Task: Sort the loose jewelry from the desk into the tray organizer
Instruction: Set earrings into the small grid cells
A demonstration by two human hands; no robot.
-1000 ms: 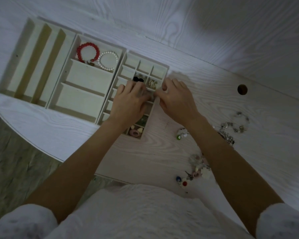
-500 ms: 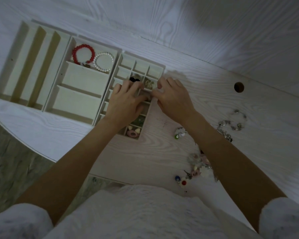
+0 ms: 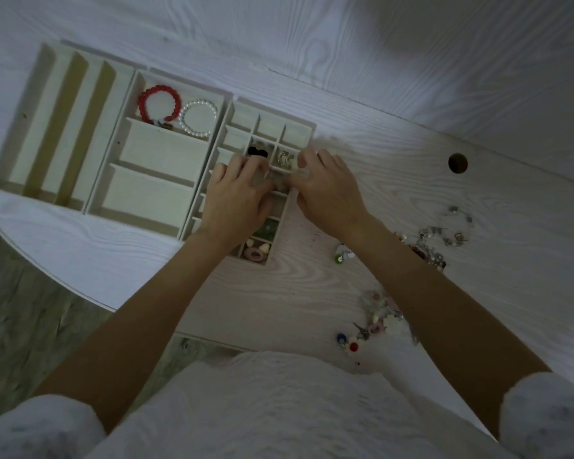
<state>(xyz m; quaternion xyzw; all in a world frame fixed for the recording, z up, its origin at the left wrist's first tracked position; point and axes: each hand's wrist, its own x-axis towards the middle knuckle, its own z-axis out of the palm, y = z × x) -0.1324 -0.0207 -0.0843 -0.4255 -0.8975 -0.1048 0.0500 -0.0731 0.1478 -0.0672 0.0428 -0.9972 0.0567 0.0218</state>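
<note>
Pale wood-grain desk (image 3: 312, 293), dim light, seen from above. Three cream trays sit side by side along its far-left part. Leftmost tray (image 3: 17, 127): long narrow slots running away from the person, tilted slightly right. Middle tray (image 3: 120, 154): wide compartments; the far one holds a red bead bracelet (image 3: 159, 102) and a white pearl bracelet (image 3: 199, 118), lying flat, just beside each other. Right tray (image 3: 299, 129): a grid of small cells, long axis also running away from the person. A black piece (image 3: 257, 152) sits in one cell, gold earrings (image 3: 285, 159) in the cell to its right; pink and cream pieces (image 3: 257, 252) fill the nearest cell.

Left hand (image 3: 236, 200) and right hand (image 3: 328, 190) meet over the grid's middle cells, fingers curled, tips together. Whether they pinch anything is blurred; cannot tell.

Right of the trays, loose jewelry on the desk: a small green piece (image 3: 340, 256), a silver chain tangle (image 3: 444, 236) farther right, and a cluster of colourful small pieces (image 3: 375, 326) near the desk's front edge.
</note>
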